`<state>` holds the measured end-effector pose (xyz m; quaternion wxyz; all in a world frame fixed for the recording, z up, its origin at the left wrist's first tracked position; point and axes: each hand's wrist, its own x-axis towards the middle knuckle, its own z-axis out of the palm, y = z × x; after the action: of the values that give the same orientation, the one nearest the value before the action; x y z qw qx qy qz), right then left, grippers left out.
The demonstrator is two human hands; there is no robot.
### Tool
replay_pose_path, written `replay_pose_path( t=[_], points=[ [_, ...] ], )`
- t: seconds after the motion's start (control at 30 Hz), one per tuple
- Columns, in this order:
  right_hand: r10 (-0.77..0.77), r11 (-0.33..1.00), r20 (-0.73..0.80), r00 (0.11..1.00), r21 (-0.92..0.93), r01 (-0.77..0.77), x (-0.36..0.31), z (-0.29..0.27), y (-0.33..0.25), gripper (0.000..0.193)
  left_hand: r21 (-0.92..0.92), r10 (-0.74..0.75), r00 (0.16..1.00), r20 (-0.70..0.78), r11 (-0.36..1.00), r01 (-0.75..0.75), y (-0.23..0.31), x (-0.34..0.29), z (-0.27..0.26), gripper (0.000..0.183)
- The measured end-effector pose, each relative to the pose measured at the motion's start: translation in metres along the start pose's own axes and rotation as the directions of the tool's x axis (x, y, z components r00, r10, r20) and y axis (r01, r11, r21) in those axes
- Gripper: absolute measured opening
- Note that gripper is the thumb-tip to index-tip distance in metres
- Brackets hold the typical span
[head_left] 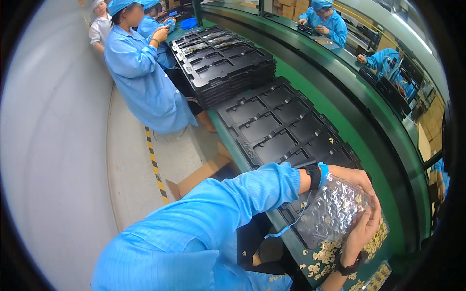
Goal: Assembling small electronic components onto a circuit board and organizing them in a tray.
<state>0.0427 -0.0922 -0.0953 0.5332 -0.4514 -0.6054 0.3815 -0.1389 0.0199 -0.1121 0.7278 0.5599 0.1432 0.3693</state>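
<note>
My left hand (353, 178), with a black band and a blue strap at the wrist, grips the far edge of a clear plastic blister tray (326, 209). Its fingers curl over the tray's right side. On the near right edge, my right hand (363, 229) holds the same tray, a dark watch on that wrist. The tray is tilted above the bench, and its dimpled pockets shine. Beneath and beside it lie many small cream-coloured curved pieces (326, 253) in a loose heap. A few pieces show through the plastic.
A black moulded tray (267, 131) lies along the green bench, a tall stack of similar trays (233, 72) beyond it. Another filled tray (378, 277) sits at the lower right. A cardboard box (201, 172) stands below the bench. Co-workers (141, 72) in blue work nearby.
</note>
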Motion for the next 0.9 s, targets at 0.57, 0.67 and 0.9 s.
replay_pose_path(
  t=[0.57,0.67,0.9],
  points=[
    [0.08,0.988,-0.002,0.997,0.129,-0.079,-0.011,-0.005,-0.002,0.038,0.021,-0.068,0.996,0.052,0.998,0.067,0.018,-0.016,0.019,0.028],
    [0.085,0.986,0.016,0.996,0.139,-0.087,-0.011,-0.007,0.0,0.038,0.041,-0.065,0.997,0.05,0.997,0.063,0.02,-0.017,0.02,0.027],
    [0.066,0.994,0.019,0.998,0.088,-0.067,-0.012,-0.004,-0.009,0.039,0.0,-0.138,0.989,0.057,0.99,0.138,0.028,-0.019,0.024,0.025]
  ],
)
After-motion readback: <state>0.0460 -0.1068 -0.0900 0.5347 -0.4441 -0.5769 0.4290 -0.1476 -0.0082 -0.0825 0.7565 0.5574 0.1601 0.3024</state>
